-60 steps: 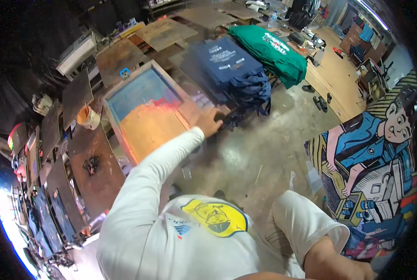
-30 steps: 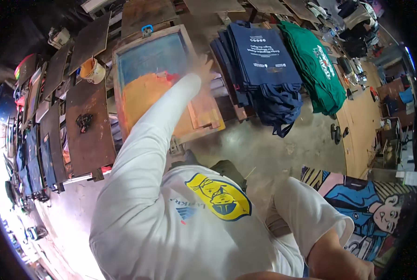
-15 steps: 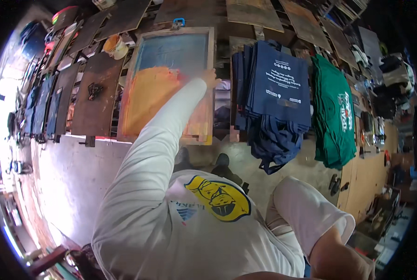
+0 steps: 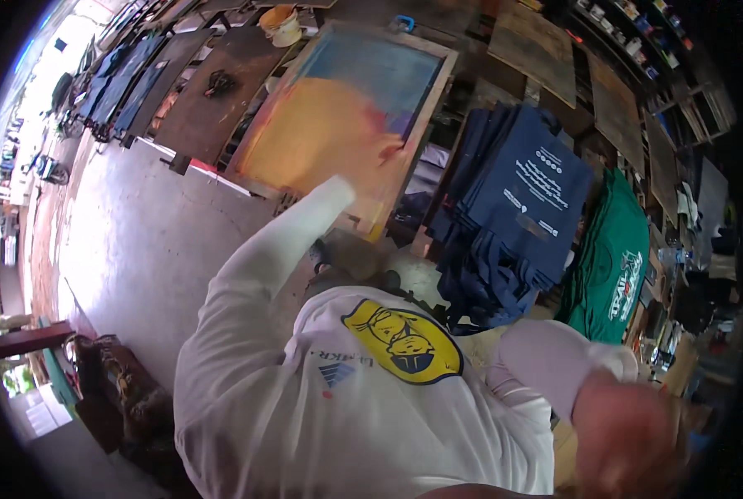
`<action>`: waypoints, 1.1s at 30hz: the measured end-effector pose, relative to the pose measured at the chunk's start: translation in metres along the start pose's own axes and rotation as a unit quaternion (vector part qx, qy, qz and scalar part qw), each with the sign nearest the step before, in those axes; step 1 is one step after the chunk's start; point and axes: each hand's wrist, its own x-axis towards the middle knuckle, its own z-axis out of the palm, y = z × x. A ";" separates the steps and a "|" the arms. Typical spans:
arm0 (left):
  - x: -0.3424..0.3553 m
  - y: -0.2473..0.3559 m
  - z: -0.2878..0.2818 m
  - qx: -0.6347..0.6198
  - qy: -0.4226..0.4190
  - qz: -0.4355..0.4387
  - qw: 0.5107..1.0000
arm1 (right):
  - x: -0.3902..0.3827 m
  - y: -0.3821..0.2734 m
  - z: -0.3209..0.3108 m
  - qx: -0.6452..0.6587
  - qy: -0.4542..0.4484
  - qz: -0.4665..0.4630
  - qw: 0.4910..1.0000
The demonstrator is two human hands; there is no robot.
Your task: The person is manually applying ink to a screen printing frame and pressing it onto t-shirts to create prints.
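Observation:
My left arm, in a white sleeve, reaches forward over a wood-edged printing screen (image 4: 448, 75). My left hand (image 4: 377, 160) is smeared by motion above the lower right part of its mesh, so I cannot make out the fingers or anything in them. Orange-yellow ink (image 4: 313, 125) covers much of the mesh, with a red and purple patch close to the hand and blue mesh at the far end. At the lower right my right arm is bent, its bare forearm (image 4: 625, 428) blurred near the camera; the right hand does not show.
Right of the screen lies a stack of navy bags (image 4: 529, 183) with white print, its handles hanging over the edge. Beyond it is a pile of green printed cloth (image 4: 608, 258). A stained bucket (image 4: 281, 32) stands past the screen's far left, near a dark board (image 4: 234, 62).
The view has turned and tilted, so the screen and stacks appear slanted. My left hand has come from the screen's right edge to over its mesh. The right forearm looks larger and more blurred.

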 end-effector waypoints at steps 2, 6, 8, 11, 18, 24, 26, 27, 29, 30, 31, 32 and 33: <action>-0.047 0.002 -0.035 0.055 0.016 -0.030 0.998 | -0.042 0.019 -0.030 -0.052 0.080 -0.014 0.995; -0.115 0.003 -0.092 0.063 0.064 -0.096 0.991 | -0.179 0.136 -0.127 -0.245 0.115 0.553 0.788; -0.135 0.004 -0.108 0.083 0.065 -0.244 0.964 | -0.268 0.179 -0.147 -0.268 0.010 0.724 0.635; -0.149 0.009 -0.104 0.013 0.010 -0.187 0.982 | -0.373 0.199 -0.153 -0.378 -0.103 0.799 0.457; -0.183 -0.064 -0.135 -0.023 0.228 -0.288 0.930 | -0.440 0.193 -0.113 -0.206 0.244 0.837 0.445; -0.226 -0.240 -0.204 0.098 0.269 -0.334 0.898 | -0.432 0.199 -0.086 -0.201 0.319 0.821 0.428; -0.219 -0.280 -0.209 0.194 0.225 -0.323 0.898 | -0.430 0.199 -0.080 -0.224 0.318 0.815 0.430; -0.210 -0.294 -0.211 0.081 0.260 -0.383 0.883 | -0.430 0.199 -0.078 -0.232 0.324 0.813 0.426; -0.200 -0.306 -0.219 -0.036 0.283 -0.436 0.854 | -0.434 0.200 -0.077 -0.241 0.335 0.809 0.419; -0.197 -0.307 -0.223 -0.091 0.202 -0.486 0.845 | -0.437 0.200 -0.076 -0.275 0.323 0.801 0.422; -0.193 -0.306 -0.226 -0.134 0.144 -0.524 0.829 | -0.441 0.202 -0.077 -0.290 0.314 0.793 0.434; -0.191 -0.304 -0.228 -0.173 0.156 -0.514 0.826 | -0.445 0.202 -0.078 -0.296 0.340 0.787 0.421; -0.190 -0.303 -0.231 -0.173 0.148 -0.515 0.826 | -0.449 0.205 -0.079 -0.319 0.335 0.782 0.418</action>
